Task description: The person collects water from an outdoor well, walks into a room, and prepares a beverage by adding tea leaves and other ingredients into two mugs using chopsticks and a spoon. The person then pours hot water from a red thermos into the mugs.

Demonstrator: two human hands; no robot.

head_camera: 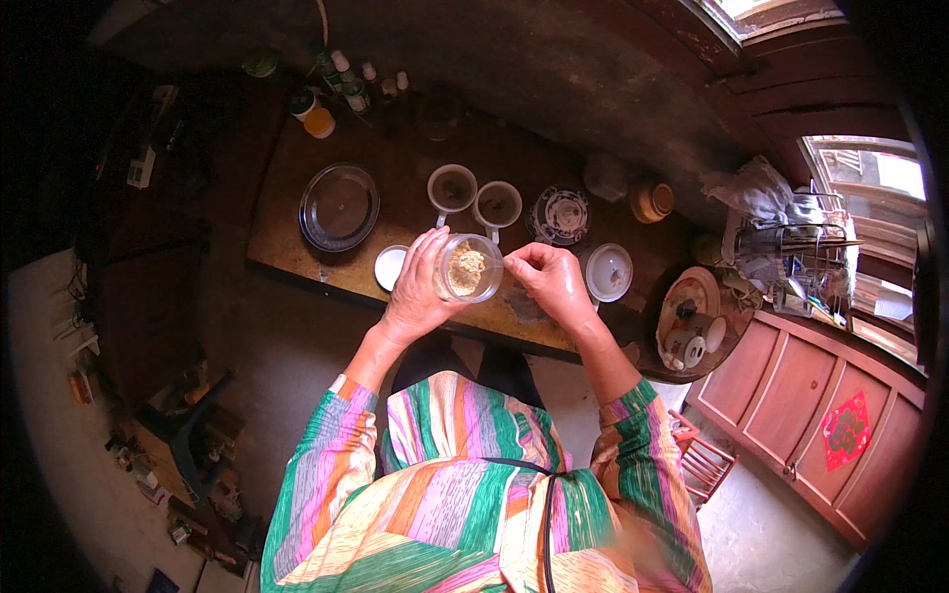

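My left hand (420,285) grips a clear jar (470,268) of pale yellowish powder, tilted so its mouth faces up toward me. At the jar's right rim, my right hand (547,278) pinches a thin, see-through handle, seemingly of a spoon, whose end reaches into the jar. A round white lid (390,267) lies on the wooden table (348,278) beside my left hand. Beyond the jar stand two white mugs (452,188) (497,204) with dark insides. A white lidded or shallow cup (609,273) sits right of my right hand.
A glass plate (339,207) lies at left, a patterned lidded bowl (561,215) behind my right hand. Further right are a small brown bowl (652,202), a round tray (691,289) with cups and a wire rack (797,252). Bottles (347,85) stand at the back left.
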